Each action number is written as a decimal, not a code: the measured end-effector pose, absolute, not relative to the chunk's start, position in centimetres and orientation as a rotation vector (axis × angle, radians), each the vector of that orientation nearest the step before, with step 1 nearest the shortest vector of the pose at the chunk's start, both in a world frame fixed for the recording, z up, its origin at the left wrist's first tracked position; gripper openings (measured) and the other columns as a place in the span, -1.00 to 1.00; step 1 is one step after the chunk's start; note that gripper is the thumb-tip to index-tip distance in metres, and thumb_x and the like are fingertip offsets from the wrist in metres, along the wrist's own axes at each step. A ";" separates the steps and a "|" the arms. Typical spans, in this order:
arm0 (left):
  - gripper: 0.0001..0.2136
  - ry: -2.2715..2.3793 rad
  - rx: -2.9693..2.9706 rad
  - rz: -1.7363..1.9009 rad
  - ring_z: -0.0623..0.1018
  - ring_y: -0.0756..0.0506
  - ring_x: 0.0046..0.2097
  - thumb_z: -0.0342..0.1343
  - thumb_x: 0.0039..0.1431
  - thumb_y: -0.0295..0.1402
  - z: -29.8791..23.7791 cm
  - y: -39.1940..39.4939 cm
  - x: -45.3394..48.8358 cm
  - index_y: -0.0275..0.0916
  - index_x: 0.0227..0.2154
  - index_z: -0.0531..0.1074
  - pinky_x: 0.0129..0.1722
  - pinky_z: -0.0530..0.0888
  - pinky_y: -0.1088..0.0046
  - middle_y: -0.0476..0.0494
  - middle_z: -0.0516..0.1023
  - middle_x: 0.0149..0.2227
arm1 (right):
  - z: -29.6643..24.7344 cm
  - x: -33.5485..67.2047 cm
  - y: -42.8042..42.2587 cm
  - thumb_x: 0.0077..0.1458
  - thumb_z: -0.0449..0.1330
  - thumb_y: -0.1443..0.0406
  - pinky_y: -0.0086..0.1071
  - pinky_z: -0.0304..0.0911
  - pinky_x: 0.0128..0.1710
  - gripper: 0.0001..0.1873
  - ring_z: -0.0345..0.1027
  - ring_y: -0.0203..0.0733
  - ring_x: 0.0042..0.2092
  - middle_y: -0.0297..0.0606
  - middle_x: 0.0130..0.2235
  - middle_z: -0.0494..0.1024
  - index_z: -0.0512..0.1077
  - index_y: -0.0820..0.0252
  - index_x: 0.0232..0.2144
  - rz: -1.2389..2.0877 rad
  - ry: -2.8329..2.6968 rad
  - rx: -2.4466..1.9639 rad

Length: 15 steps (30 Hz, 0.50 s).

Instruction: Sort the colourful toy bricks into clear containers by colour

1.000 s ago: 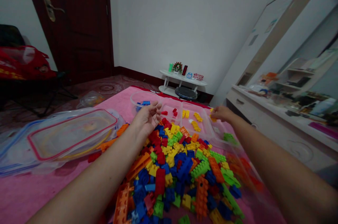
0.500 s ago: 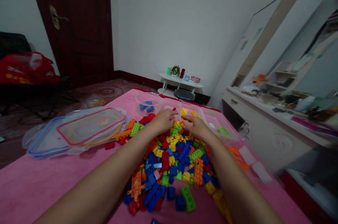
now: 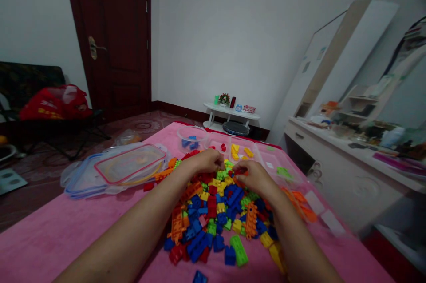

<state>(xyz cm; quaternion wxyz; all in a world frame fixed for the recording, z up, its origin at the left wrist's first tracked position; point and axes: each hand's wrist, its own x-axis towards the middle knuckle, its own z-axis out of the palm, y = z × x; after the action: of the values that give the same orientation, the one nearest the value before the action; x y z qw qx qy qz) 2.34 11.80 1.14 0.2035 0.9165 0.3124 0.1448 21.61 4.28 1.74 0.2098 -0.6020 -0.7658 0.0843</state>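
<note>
A heap of mixed toy building bricks (image 3: 229, 196) in blue, red, yellow, green and orange lies on a pink cloth (image 3: 113, 234). My left hand (image 3: 211, 160) is at the far side of the heap, its fingers curled down among the bricks; what they grip, if anything, is hidden. Just to its right, my right hand (image 3: 251, 174) has thumb and fingers bent together over the heap. Red and orange show by its fingertips, but I cannot make out whether a brick is held. Beyond the hands, a clear divided box (image 3: 258, 155) holds a few red, yellow and green bricks.
Left of that box stands a round clear tub (image 3: 181, 133) with blue bricks. Stacked clear lids (image 3: 129, 165) lie at the left. Orange pieces (image 3: 301, 205) and white cards (image 3: 316, 206) lie at the right. A single blue brick (image 3: 199, 277) is at the near edge.
Both hands have come down from above the box's near side into the far part of the heap, fingers more curled. The camera view has shifted slightly.
</note>
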 end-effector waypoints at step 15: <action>-0.74 1.047 2.765 0.250 0.52 -0.04 -0.34 0.12 -0.12 -0.48 1.7 11.6 1.3 -0.22 -0.31 0.58 -0.36 0.34 0.56 -0.10 0.62 -0.33 | 1.6 18.5 2.8 -0.15 0.26 0.27 -0.37 0.09 -0.32 -0.52 0.38 -0.08 -0.15 -0.27 -0.19 0.54 0.40 0.09 -0.09 -0.018 -2.248 -1.925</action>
<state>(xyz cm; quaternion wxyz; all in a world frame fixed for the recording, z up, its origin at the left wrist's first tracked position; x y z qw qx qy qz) 1.33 11.65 1.68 0.0871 0.9283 0.3515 0.0841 18.55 2.79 1.58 0.0907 -0.6477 -0.7565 -0.0062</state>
